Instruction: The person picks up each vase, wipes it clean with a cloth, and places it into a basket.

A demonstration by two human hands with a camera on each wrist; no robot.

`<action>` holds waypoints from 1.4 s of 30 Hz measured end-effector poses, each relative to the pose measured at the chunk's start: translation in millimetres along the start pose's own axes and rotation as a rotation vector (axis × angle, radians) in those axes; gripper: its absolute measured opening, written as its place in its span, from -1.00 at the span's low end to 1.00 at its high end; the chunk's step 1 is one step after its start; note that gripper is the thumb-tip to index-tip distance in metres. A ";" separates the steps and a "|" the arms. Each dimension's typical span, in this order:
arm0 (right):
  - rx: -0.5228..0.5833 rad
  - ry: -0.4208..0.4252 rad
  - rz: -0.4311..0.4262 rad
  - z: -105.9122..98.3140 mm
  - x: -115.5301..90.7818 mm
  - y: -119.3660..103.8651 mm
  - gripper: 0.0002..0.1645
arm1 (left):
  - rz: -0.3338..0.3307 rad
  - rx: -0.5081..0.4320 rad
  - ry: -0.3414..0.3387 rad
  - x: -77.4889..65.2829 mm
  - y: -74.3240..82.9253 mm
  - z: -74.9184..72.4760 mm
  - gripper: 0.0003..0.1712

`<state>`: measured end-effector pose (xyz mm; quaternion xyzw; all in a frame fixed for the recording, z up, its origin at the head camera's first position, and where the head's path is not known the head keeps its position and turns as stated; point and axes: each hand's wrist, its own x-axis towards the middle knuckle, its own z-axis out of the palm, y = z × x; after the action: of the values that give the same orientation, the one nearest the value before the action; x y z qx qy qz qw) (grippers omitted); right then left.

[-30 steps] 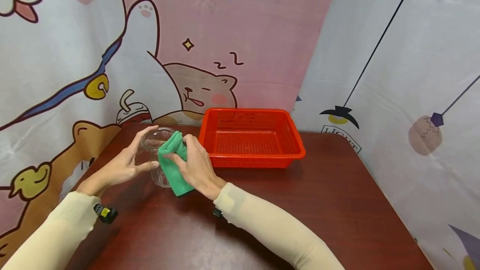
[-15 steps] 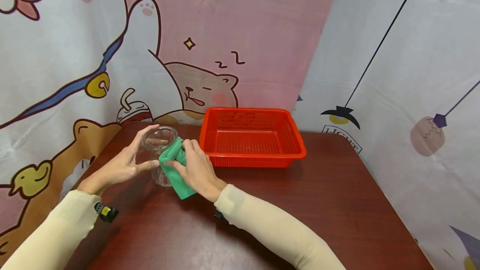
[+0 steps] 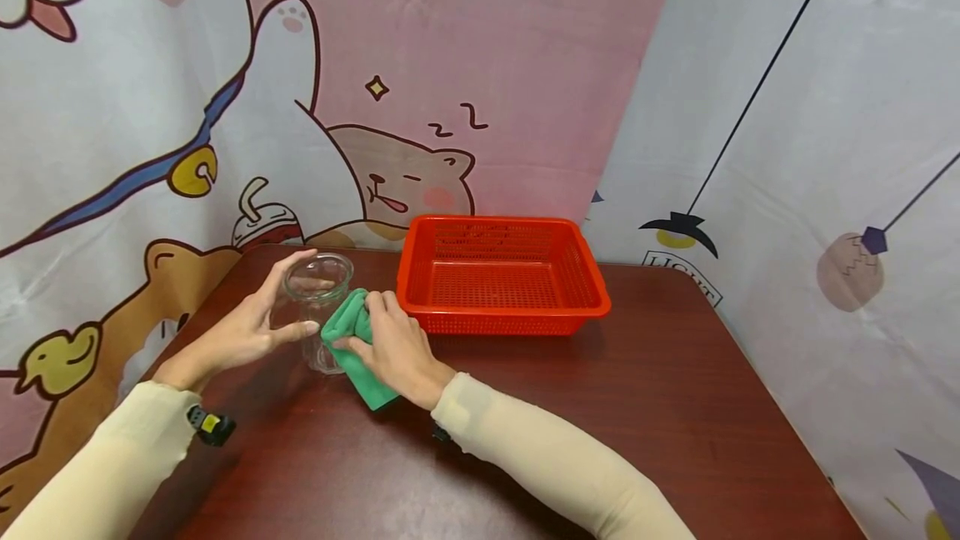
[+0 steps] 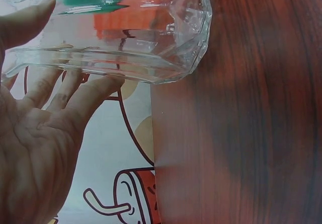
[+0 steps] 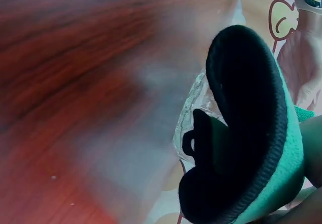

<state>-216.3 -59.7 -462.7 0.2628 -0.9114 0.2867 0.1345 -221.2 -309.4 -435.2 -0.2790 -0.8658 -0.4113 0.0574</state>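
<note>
In the head view, a clear glass jar (image 3: 324, 357) stands upright with its round mouth on top. My left hand (image 3: 247, 330) holds it from the left, thumb on the near side and fingers round the far side. The left wrist view shows the fingers against the ribbed glass jar (image 4: 151, 43). Whether its base touches the table is hard to tell. My right hand (image 3: 401, 352) grips a folded green cloth (image 3: 369, 377) at the jar's right side. Up close in the right wrist view, the cloth (image 5: 289, 158) hangs in a loop with a dark edge, partly covering the jar.
Behind and right of the jar sits a red plastic basket (image 3: 510, 323) with perforated walls. Everything rests on a dark red-brown wooden table (image 3: 622, 415). A cartoon-printed curtain (image 3: 525, 90) rises along the table's back and sides.
My right hand and the green cloth have slid down the jar's right side, away from its rim, which now shows fully. The left hand stays in place.
</note>
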 end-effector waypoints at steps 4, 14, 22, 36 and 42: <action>-0.036 -0.026 0.003 1.9 -3.7 2.5 -0.34 | -0.027 0.016 0.001 -0.5 0.4 -0.7 0.16; -0.127 -0.110 0.023 6.0 -8.8 6.7 -0.25 | -0.031 0.007 -0.005 -0.1 1.2 -1.2 0.16; -0.193 -0.170 0.040 8.2 -10.4 8.6 -0.25 | -0.047 0.039 0.014 0.6 1.2 -1.3 0.17; -0.260 -0.201 0.020 9.3 -16.0 8.9 -0.36 | -0.033 0.058 0.011 0.7 2.4 -0.2 0.19; -0.278 -0.191 -0.002 10.4 -16.6 9.1 -0.36 | -0.044 0.078 0.018 0.0 3.2 -0.5 0.23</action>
<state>-208.7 -52.8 -481.7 0.2686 -0.9507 0.1312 0.0825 -219.5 -308.2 -432.7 -0.2538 -0.8866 -0.3809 0.0671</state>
